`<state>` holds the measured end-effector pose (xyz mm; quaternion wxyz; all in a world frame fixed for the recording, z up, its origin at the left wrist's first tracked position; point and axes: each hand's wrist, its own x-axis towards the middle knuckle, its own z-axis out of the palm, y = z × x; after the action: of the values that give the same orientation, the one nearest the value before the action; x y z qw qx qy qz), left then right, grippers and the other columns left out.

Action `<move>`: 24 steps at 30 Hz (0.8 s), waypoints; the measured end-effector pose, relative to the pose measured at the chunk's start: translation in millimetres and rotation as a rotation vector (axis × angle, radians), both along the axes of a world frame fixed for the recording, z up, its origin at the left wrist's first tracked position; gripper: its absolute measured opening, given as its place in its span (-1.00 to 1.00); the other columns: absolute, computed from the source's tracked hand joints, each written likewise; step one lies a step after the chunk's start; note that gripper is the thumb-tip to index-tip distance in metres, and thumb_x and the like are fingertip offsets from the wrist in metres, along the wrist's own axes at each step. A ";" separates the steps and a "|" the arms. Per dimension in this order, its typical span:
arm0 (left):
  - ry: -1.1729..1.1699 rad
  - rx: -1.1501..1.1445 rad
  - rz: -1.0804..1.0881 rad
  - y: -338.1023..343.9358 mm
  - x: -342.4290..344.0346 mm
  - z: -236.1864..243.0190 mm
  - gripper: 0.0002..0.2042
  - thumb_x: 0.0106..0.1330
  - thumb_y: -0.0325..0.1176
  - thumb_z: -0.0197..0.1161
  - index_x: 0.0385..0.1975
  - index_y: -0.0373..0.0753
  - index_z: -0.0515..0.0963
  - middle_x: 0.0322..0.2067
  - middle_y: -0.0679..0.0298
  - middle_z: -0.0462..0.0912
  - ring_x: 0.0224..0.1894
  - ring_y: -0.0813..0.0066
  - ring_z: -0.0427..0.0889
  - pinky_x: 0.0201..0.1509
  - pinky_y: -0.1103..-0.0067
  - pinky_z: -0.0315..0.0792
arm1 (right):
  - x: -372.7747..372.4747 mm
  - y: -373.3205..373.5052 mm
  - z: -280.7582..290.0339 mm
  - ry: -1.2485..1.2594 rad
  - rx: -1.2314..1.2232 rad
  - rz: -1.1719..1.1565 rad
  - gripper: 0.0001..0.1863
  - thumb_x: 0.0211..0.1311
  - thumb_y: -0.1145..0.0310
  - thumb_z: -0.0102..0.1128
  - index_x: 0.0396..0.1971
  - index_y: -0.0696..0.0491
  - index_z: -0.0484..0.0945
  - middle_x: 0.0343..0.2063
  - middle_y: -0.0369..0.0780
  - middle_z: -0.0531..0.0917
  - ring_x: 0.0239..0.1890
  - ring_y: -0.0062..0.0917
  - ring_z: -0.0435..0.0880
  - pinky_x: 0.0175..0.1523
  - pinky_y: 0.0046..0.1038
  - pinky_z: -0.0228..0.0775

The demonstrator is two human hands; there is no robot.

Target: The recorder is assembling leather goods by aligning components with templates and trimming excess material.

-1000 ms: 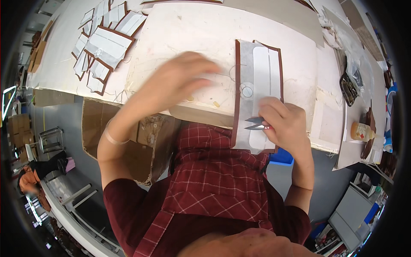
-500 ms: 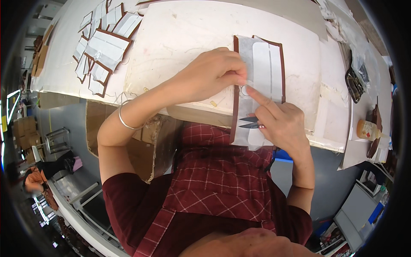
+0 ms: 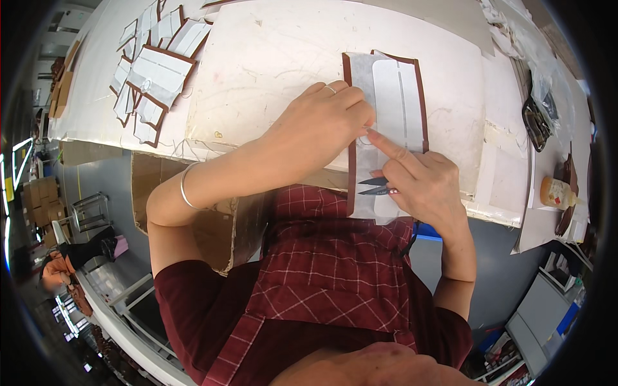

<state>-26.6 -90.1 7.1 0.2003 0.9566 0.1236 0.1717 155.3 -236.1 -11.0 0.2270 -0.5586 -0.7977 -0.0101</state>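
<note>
A long white panel with brown edging (image 3: 397,96) lies upright before me at the table's front, its lower end hanging over the edge. My left hand (image 3: 331,119) pinches at a small round spot on the panel's left part; whatever sits between thumb and finger is too small to make out. Dark thread snips (image 3: 375,186) are tucked in my right hand (image 3: 425,183), blades apart and pointing left over the panel. The right index finger is stretched out and presses beside the left fingertips, partly covering the round spot.
Several similar brown-edged white pieces (image 3: 161,74) are heaped at the table's far left. A bottle of yellowish liquid (image 3: 555,193) stands at the right, near a dark object (image 3: 535,125) and clear plastic wrap (image 3: 534,51). Below the table edge is an open cardboard box (image 3: 212,231).
My left hand has rolled over, its knuckles now turned further up, and its forearm has dropped a little. The panel's upper end has shifted slightly left. The right hand stays nearly still.
</note>
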 end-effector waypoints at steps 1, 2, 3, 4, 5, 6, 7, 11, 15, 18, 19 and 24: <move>0.045 0.026 0.009 0.3 0.7 0.6 -0.92 0.20 -0.49 0.30 -0.36 -0.25 0.53 -0.37 0.22 0.55 -0.26 0.20 0.55 -0.18 0.39 0.44 | 0.0 -0.1 -0.6 0.001 0.000 0.001 -0.68 0.05 0.29 0.40 -0.68 0.01 0.40 0.06 -0.36 0.69 -0.74 -0.69 0.40 -0.58 -0.60 0.28; 0.045 0.026 0.007 2.0 1.7 1.1 -0.92 0.20 -0.49 0.30 -0.36 -0.25 0.53 -0.37 0.22 0.55 -0.26 0.20 0.55 -0.18 0.39 0.44 | -0.1 -0.4 -1.5 0.018 0.002 0.002 -0.67 0.05 0.29 0.40 -0.68 0.01 0.40 0.06 -0.36 0.69 -0.74 -0.68 0.40 -0.58 -0.60 0.28; 0.089 0.029 0.016 4.8 2.8 1.5 -0.92 0.21 -0.47 0.30 -0.38 -0.26 0.53 -0.40 0.22 0.55 -0.29 0.19 0.55 -0.19 0.39 0.44 | 0.0 -0.6 -2.0 0.035 0.004 0.004 -0.67 0.04 0.29 0.40 -0.69 0.01 0.40 0.06 -0.35 0.69 -0.73 -0.68 0.40 -0.58 -0.59 0.28; 0.134 0.032 0.025 7.5 4.0 1.5 -0.91 0.22 -0.46 0.30 -0.40 -0.27 0.52 -0.43 0.21 0.54 -0.32 0.17 0.55 -0.20 0.38 0.43 | 0.1 -0.9 -1.7 0.035 0.004 0.003 -0.67 0.04 0.29 0.40 -0.69 0.01 0.40 0.06 -0.35 0.69 -0.73 -0.68 0.40 -0.58 -0.59 0.28; 0.134 0.034 0.025 10.4 5.6 0.4 -0.91 0.22 -0.46 0.30 -0.40 -0.27 0.52 -0.43 0.21 0.54 -0.32 0.17 0.55 -0.20 0.38 0.43 | 0.2 -0.8 -1.1 0.032 0.000 0.005 -0.67 0.04 0.30 0.41 -0.69 0.01 0.40 0.06 -0.35 0.69 -0.73 -0.67 0.41 -0.57 -0.59 0.29; 0.134 -0.027 0.019 13.1 7.6 -1.6 -0.91 0.23 -0.45 0.30 -0.40 -0.29 0.52 -0.46 0.21 0.53 -0.35 0.19 0.54 -0.20 0.40 0.43 | 0.2 -0.8 -0.4 0.029 -0.005 0.006 -0.68 0.03 0.30 0.41 -0.68 0.01 0.40 0.06 -0.35 0.69 -0.73 -0.67 0.41 -0.57 -0.59 0.29; 0.133 -0.089 0.012 14.4 8.6 -2.3 -0.90 0.25 -0.44 0.29 -0.41 -0.30 0.52 -0.49 0.21 0.52 -0.37 0.22 0.54 -0.20 0.41 0.44 | 0.3 -0.9 0.3 0.030 -0.003 0.006 -0.68 0.03 0.30 0.41 -0.68 0.01 0.40 0.06 -0.35 0.69 -0.73 -0.67 0.41 -0.57 -0.59 0.29; 0.168 -0.505 0.098 17.5 7.8 8.4 -0.89 0.29 -0.43 0.27 -0.37 -0.32 0.51 -0.48 0.21 0.51 -0.38 0.26 0.53 -0.21 0.43 0.43 | 0.9 -1.6 -0.2 0.043 -0.013 -0.003 -0.69 0.03 0.30 0.41 -0.68 0.02 0.42 0.05 -0.35 0.69 -0.72 -0.66 0.43 -0.56 -0.57 0.31; 0.014 -0.394 0.083 11.5 3.7 -4.4 -0.90 0.32 -0.45 0.25 -0.28 -0.32 0.51 -0.44 0.24 0.52 -0.39 0.38 0.49 -0.24 0.50 0.41 | 1.7 -1.6 -2.7 0.055 -0.001 -0.002 -0.68 0.03 0.30 0.42 -0.69 0.02 0.41 0.04 -0.35 0.70 -0.72 -0.66 0.43 -0.55 -0.58 0.31; 0.033 -0.178 0.026 9.5 5.4 -6.1 -0.90 0.35 -0.43 0.23 -0.26 -0.31 0.51 -0.42 0.25 0.53 -0.35 0.43 0.48 -0.22 0.52 0.41 | 1.3 -0.5 -2.4 0.067 -0.003 -0.001 -0.67 0.04 0.29 0.42 -0.69 0.02 0.41 0.03 -0.35 0.70 -0.72 -0.66 0.42 -0.55 -0.59 0.31; 0.062 -0.126 0.033 9.7 5.8 -6.3 -0.89 0.36 -0.42 0.23 -0.26 -0.30 0.51 -0.41 0.26 0.52 -0.32 0.44 0.48 -0.21 0.51 0.41 | 1.3 -0.5 -2.4 0.068 -0.003 -0.003 -0.67 0.04 0.29 0.42 -0.69 0.02 0.41 0.03 -0.35 0.70 -0.72 -0.66 0.42 -0.55 -0.59 0.31; 0.030 -0.600 0.217 12.9 8.7 -1.5 -0.88 0.33 -0.40 0.27 -0.31 -0.30 0.49 -0.41 0.23 0.52 -0.29 0.38 0.51 -0.19 0.46 0.42 | 1.7 -1.0 -1.3 0.052 -0.009 -0.005 -0.67 0.05 0.29 0.41 -0.70 0.02 0.41 0.03 -0.35 0.71 -0.72 -0.66 0.42 -0.55 -0.59 0.31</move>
<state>-17.9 -77.2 5.6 0.4521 0.8386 0.2729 0.1338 157.0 -237.1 -12.4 0.2450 -0.5617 -0.7902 0.0076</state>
